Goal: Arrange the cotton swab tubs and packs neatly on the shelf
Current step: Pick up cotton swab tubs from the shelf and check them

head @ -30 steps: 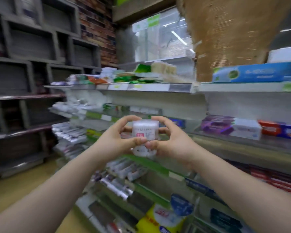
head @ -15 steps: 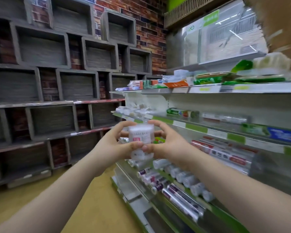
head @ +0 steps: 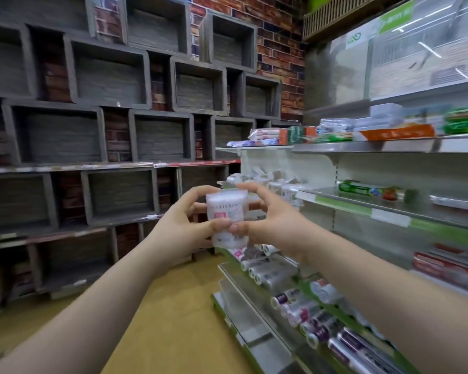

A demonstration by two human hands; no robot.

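A clear cotton swab tub [head: 227,214] with a white label is held upright in mid-air by both hands, the left hand [head: 179,228] curled round its left side and the right hand [head: 273,225] round its right, thumbs pressed on the front near its base. The tub is seen before the end of the middle shelf [head: 349,206], where more white tubs [head: 277,184], blurred, are stood just behind it. Rolled goods [head: 303,306] are laid on the lower shelves, and grey wall boxes [head: 114,85] are set against brick to the left

Soft indoor light, motion blur, wide-angle warping
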